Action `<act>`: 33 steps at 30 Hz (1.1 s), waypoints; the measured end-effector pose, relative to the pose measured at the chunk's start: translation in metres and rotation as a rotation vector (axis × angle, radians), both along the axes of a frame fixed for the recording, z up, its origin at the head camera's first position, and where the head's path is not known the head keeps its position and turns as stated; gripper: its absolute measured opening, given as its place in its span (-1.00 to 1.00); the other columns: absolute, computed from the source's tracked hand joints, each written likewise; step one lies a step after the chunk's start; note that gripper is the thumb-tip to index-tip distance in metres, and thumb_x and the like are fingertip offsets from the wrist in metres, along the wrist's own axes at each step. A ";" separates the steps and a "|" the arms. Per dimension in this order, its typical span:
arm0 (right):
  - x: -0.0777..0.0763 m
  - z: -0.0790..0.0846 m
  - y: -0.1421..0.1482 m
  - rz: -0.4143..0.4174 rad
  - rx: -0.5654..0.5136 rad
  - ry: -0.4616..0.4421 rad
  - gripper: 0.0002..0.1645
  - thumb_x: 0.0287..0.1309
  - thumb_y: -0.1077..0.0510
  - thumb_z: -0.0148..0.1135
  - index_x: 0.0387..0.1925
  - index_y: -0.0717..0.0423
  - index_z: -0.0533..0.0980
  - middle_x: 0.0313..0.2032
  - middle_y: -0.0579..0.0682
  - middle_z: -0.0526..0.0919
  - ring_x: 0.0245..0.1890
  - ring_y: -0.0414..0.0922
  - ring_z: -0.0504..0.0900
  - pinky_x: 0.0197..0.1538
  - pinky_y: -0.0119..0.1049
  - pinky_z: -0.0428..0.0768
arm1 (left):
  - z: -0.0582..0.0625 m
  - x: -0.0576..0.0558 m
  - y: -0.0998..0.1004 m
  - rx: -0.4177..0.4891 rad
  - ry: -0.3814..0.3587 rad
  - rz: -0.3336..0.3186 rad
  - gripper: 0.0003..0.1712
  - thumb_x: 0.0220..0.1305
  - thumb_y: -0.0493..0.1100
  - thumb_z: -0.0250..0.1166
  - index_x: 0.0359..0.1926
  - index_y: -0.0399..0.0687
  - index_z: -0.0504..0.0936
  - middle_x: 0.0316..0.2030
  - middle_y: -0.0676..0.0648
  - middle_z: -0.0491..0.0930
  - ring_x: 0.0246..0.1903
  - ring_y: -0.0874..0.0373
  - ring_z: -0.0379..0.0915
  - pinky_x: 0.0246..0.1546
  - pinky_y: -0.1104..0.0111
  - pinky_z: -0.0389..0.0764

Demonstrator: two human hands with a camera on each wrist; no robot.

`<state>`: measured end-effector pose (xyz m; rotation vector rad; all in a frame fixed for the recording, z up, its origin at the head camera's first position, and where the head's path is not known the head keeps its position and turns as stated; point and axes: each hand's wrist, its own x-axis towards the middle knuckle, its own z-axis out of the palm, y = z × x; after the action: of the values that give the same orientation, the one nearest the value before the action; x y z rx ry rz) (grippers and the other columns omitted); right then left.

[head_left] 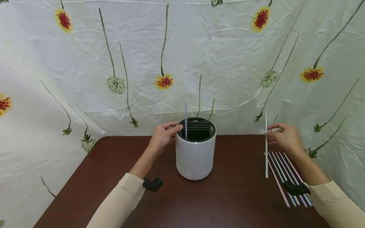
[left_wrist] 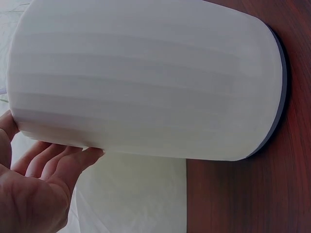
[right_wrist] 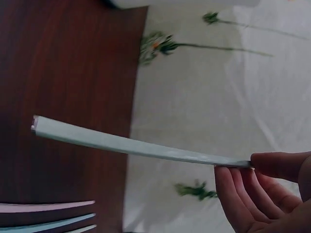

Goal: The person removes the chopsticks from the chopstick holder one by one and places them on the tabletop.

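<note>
A white cylindrical holder (head_left: 195, 161) with a black slotted top (head_left: 196, 120) stands upright on the table. My left hand (head_left: 165, 134) holds its upper left side, thumb at the rim and fingers against the wall. One purple straw (head_left: 186, 118) stands in the top's large opening, close to that thumb; its lower end is hidden. To the right, my right hand (head_left: 285, 139) pinches a pale green straw (head_left: 266, 161) near its upper part, between thumb and fingers. In the right wrist view this straw (right_wrist: 121, 144) slants away from the fingertips.
Several pastel straws (head_left: 277, 182) lie side by side on the dark brown table (head_left: 228, 190), below and partly under the right forearm. A flower-printed white cloth (head_left: 233, 57) hangs behind the table's far edge. Each wrist wears a black device (head_left: 153, 184).
</note>
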<state>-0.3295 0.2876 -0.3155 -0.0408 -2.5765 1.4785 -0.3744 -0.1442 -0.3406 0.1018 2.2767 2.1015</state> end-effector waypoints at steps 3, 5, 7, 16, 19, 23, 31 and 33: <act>-0.002 -0.017 0.008 -0.010 0.028 -0.049 -0.50 0.34 0.22 0.25 0.19 0.47 0.43 -0.28 0.04 0.77 -0.44 -0.19 0.76 -0.32 -0.23 0.77 | 0.000 0.001 -0.001 -0.005 0.004 -0.001 -0.48 0.32 0.00 0.41 0.27 -0.01 0.64 0.17 -0.13 0.66 0.16 0.00 0.61 0.18 0.04 0.62; -0.002 -0.030 0.014 -0.008 0.050 -0.076 -0.50 0.33 0.23 0.26 0.16 0.50 0.44 -0.26 0.07 0.74 -0.43 -0.21 0.73 -0.30 -0.22 0.77 | 0.000 0.002 -0.001 -0.009 0.002 -0.003 -0.48 0.33 0.00 0.41 0.27 0.00 0.63 0.17 -0.12 0.66 0.17 0.00 0.60 0.18 0.05 0.62; -0.002 -0.041 0.018 -0.001 0.071 -0.098 -0.53 0.31 0.26 0.26 0.12 0.53 0.45 -0.29 0.06 0.73 -0.43 -0.22 0.71 -0.30 -0.24 0.77 | -0.001 0.003 -0.001 -0.013 -0.002 -0.004 -0.47 0.33 0.00 0.40 0.28 0.00 0.63 0.18 -0.12 0.66 0.18 0.00 0.59 0.18 0.05 0.62; -0.001 -0.074 0.036 0.008 0.130 -0.245 -0.56 0.33 0.25 0.17 0.10 0.55 0.45 -0.32 0.22 0.73 -0.39 -0.08 0.71 -0.31 -0.18 0.76 | 0.002 0.002 0.000 -0.020 -0.002 -0.002 -0.45 0.33 0.01 0.40 0.29 -0.02 0.62 0.20 -0.11 0.64 0.17 0.02 0.60 0.19 0.05 0.61; -0.004 -0.079 0.039 0.022 0.145 -0.291 -0.57 0.37 0.27 0.08 0.10 0.57 0.44 -0.22 0.35 0.70 -0.36 -0.07 0.70 -0.27 -0.12 0.76 | 0.002 0.001 0.000 -0.004 -0.001 -0.004 -0.46 0.33 -0.02 0.40 0.28 -0.05 0.62 0.20 -0.13 0.64 0.16 0.01 0.60 0.20 0.03 0.60; -0.006 -0.086 0.040 0.035 0.144 -0.309 -0.59 0.33 0.31 0.09 0.07 0.60 0.46 -0.22 0.33 0.69 -0.38 -0.07 0.68 -0.27 -0.10 0.76 | 0.002 0.002 0.000 0.014 0.001 -0.007 -0.48 0.33 -0.03 0.41 0.27 -0.06 0.63 0.20 -0.14 0.63 0.14 -0.01 0.62 0.21 0.03 0.59; -0.006 -0.098 0.041 0.040 0.138 -0.319 -0.61 0.31 0.32 0.12 0.02 0.61 0.47 0.04 0.60 0.51 -0.36 -0.04 0.72 -0.27 -0.10 0.76 | 0.003 0.004 0.000 0.013 0.005 -0.002 -0.48 0.33 -0.04 0.41 0.26 -0.07 0.63 0.19 -0.14 0.64 0.12 0.01 0.63 0.20 0.03 0.60; -0.007 -0.099 0.042 0.032 0.139 -0.322 -0.59 0.29 0.31 0.13 0.03 0.62 0.46 0.00 0.58 0.54 -0.36 -0.04 0.72 -0.26 -0.10 0.77 | 0.003 0.004 0.000 0.020 0.006 -0.002 -0.49 0.32 -0.04 0.41 0.25 -0.07 0.64 0.18 -0.14 0.65 0.13 0.00 0.63 0.21 0.02 0.59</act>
<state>-0.3364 0.3292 -0.4144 -0.2400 -2.9404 1.3980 -0.3702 -0.1446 -0.3380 0.1116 2.2581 2.1259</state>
